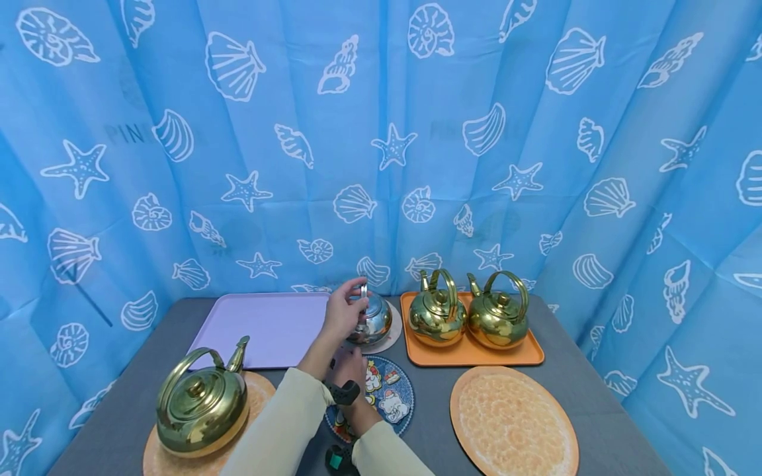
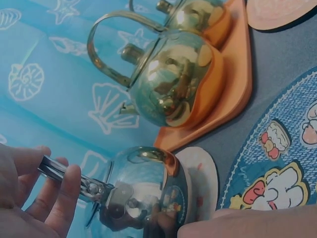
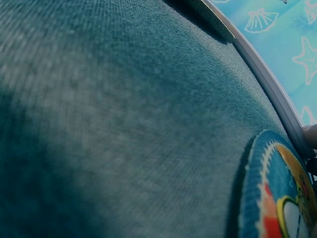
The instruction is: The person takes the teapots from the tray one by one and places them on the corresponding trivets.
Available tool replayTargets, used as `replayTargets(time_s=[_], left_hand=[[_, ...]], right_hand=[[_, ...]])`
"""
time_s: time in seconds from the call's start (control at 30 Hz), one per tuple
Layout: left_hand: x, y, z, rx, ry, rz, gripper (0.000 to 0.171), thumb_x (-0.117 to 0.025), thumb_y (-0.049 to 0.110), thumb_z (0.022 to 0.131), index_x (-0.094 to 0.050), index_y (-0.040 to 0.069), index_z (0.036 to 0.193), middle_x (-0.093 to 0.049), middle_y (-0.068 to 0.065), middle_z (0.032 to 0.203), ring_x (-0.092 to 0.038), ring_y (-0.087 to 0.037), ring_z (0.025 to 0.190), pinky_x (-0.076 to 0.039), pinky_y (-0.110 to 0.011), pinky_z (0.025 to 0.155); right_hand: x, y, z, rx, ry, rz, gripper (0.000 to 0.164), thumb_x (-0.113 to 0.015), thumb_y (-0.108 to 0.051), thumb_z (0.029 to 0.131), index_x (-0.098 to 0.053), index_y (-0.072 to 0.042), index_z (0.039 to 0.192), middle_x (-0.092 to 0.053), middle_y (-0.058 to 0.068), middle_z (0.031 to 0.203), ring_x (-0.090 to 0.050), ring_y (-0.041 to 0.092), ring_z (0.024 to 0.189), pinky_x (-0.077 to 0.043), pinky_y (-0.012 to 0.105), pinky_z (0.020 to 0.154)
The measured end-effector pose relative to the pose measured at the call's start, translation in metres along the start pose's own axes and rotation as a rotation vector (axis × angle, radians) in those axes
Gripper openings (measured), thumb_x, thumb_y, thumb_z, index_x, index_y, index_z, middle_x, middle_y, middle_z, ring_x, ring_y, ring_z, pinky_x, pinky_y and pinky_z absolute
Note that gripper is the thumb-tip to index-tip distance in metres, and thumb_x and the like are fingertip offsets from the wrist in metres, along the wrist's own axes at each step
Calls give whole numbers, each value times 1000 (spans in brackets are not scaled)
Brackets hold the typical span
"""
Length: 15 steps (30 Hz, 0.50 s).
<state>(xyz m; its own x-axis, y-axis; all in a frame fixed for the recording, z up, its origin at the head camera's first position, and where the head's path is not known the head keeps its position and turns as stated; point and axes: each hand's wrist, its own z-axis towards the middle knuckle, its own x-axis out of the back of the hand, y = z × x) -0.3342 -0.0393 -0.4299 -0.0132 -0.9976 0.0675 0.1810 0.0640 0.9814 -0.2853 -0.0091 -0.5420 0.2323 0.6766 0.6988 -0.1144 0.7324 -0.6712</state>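
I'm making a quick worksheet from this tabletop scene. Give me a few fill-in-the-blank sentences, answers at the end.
1. The left hand grips the silver kettle by its ____.
2. Two gold kettles stand on a tray coloured ____.
3. Counted all together, the gold kettles in the head view number ____.

Missing words: handle; orange; three.

The silver kettle, round and mirror-shiny, looks upright, with its metal handle raised and gripped by the left hand. It sits over a pale round pad, just behind a blue mat; its far side and spout are hidden, and its contact with the pad is unclear.
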Motion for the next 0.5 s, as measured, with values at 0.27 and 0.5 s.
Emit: replayTargets(time_s=[0.27,0.5], left_hand=[[5,-6,0,-26,3,48,47,-63,0,93,-56,18,136,-57,-14,119,-64,-37,90,-58,-33,62],[9,-9,-2,-57,18,82,48,-66,2,92,-55,14,137,-59,-12,118,-64,-23,88,-58,-34,63]], right_hand=[[0,0,-1,21,20,22,18,-72,-23,87,-75,-12,101,-64,2,91,-48,20,85,-34,34,71],[2,1,-4,81,44,8,18,-70,-24,88,-76,-14,102,-68,-2,88,-49,18,86,-34,33,70]])
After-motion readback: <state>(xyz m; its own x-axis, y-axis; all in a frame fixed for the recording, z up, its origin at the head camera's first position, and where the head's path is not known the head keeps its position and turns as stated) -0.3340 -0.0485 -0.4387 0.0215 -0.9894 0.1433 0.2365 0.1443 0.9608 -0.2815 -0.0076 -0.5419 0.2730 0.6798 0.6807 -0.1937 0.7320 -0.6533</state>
